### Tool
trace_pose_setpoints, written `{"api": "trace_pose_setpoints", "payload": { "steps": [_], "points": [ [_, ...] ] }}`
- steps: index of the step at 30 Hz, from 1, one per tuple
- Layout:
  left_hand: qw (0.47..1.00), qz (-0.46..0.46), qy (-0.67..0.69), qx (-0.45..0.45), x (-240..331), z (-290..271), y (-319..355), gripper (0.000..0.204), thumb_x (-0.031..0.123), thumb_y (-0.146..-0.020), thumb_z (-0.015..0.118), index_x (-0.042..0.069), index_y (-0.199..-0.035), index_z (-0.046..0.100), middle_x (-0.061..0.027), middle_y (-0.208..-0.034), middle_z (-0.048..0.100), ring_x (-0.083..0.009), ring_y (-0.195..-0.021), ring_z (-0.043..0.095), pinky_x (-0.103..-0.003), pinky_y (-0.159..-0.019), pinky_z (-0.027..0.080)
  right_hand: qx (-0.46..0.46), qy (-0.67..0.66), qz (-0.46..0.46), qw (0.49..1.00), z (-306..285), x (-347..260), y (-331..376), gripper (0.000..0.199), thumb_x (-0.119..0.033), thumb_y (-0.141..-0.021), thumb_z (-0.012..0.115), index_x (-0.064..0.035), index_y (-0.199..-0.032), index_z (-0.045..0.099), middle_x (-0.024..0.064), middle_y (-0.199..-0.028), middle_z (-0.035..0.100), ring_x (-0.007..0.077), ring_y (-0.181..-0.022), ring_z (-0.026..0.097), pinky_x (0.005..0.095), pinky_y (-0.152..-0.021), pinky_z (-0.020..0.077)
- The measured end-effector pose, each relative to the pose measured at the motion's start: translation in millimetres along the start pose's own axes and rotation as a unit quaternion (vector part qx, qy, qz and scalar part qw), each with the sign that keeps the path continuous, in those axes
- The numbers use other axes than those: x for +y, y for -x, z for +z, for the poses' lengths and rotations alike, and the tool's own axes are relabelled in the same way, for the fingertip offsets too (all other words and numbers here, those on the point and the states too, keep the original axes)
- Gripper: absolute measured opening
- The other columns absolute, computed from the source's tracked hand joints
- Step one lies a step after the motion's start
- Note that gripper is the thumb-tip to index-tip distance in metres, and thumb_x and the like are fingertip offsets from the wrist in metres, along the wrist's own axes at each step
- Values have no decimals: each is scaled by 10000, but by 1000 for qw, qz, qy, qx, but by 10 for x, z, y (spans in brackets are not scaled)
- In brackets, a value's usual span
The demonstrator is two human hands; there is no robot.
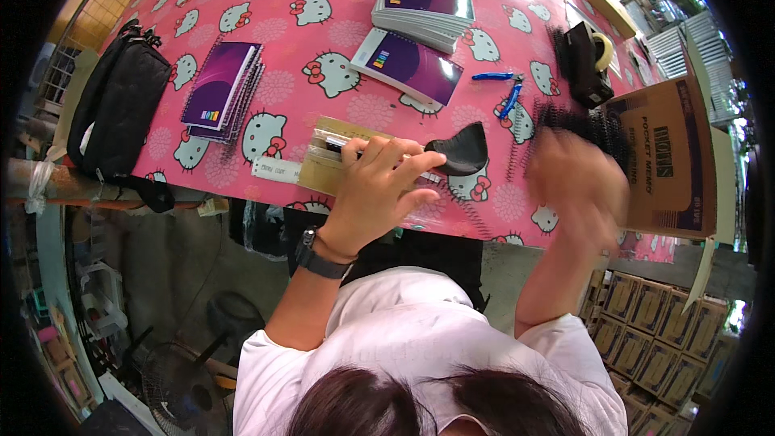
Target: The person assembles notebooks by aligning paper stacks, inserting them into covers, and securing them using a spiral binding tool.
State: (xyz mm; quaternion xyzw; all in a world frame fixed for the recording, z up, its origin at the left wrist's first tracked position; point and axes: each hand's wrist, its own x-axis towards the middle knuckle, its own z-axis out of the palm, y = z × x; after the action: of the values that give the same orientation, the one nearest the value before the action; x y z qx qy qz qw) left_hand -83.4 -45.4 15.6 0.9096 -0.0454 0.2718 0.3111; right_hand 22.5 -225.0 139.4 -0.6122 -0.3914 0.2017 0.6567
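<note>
My left hand [386, 182] lies with its fingers spread over a tan board [325, 173] near the table's front edge. A pale ruler-like strip [277, 169] sticks out left of the board, and a pen-like thing [333, 145] lies by my fingers. Just right of my fingertips stands a curved black piece [462, 150], its kind unclear. Smeared by motion, my right hand [577, 182] is beside a heap of black binding coils [577, 127]; its fingers cannot be made out. Loose coils [515, 145] lie between the hands, near blue-handled cutters [509, 90].
Purple-covered notebooks stand in stacks at the back [424, 8] and left [222, 89], with another pile [408, 67] nearer. A black bag [121, 105] sits at the left edge. To the right are a tape dispenser [588, 64] and an open cardboard box [666, 157].
</note>
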Motion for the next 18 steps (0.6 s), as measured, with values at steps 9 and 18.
{"api": "trace_pose_setpoints", "payload": {
  "steps": [9,18],
  "points": [
    [1000,-11,-1,2,-25,23,25,182,310,-835,661,174,-955,661,46,-988,600,-162,-999,533,-408,-933,263,28,555,98,826,-130,1557,244,792,-358,-557,885,-90,-1215,534,211,-1263,529,386,-1166,469,449,-980,405],
    [999,-9,-25,-36,-69,-26,69,312,274,-761,728,178,-1044,638,29,-1049,597,-173,-1064,522,-485,-1000,228,-29,2,194,981,-371,1374,211,641,-428,-745,775,13,-1174,595,118,-1175,608,224,-1092,541,355,-932,410]
  ]
}}
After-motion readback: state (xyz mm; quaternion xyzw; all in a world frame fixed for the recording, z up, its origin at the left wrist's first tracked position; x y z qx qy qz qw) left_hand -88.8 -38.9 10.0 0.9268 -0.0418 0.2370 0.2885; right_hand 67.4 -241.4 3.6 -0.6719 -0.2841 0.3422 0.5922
